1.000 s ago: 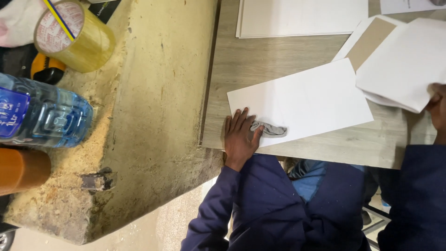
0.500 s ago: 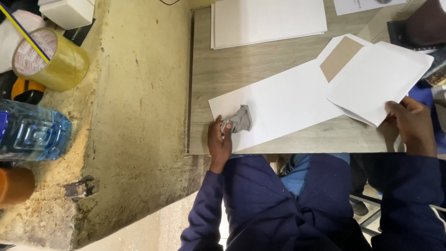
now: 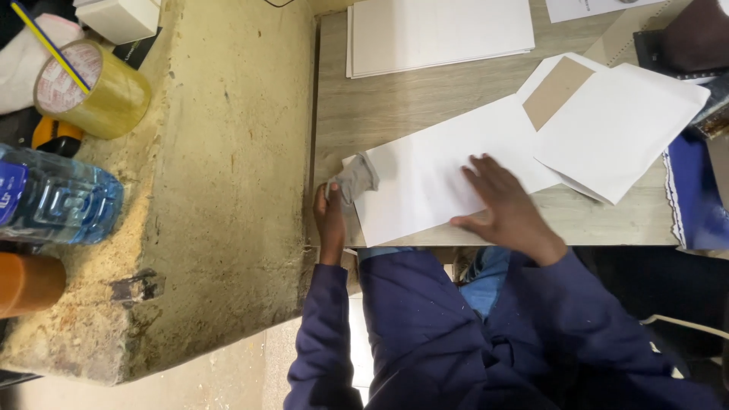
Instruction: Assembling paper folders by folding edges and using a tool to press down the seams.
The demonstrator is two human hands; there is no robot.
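A large white sheet (image 3: 425, 178) lies slanted on the wooden desk (image 3: 395, 99) in front of me. My right hand (image 3: 505, 205) presses flat on its right half, fingers spread. My left hand (image 3: 330, 220) is at the desk's left front corner and pinches a small grey crumpled piece (image 3: 355, 178), perhaps cloth, that rests on the sheet's left corner. My dark blue sleeves and lap fill the bottom of the view.
A white envelope (image 3: 619, 133) with a brown flap overlaps the sheet's right end. A stack of white sheets (image 3: 440, 30) lies at the back. Left of the desk is a rough concrete ledge (image 3: 220, 190) with a tape roll (image 3: 95, 91), a water bottle (image 3: 53, 201) and an orange cylinder (image 3: 26, 282).
My right hand has left the envelope at the right and come down flat on the large sheet. My left hand has drawn the grey piece towards the sheet's left corner.
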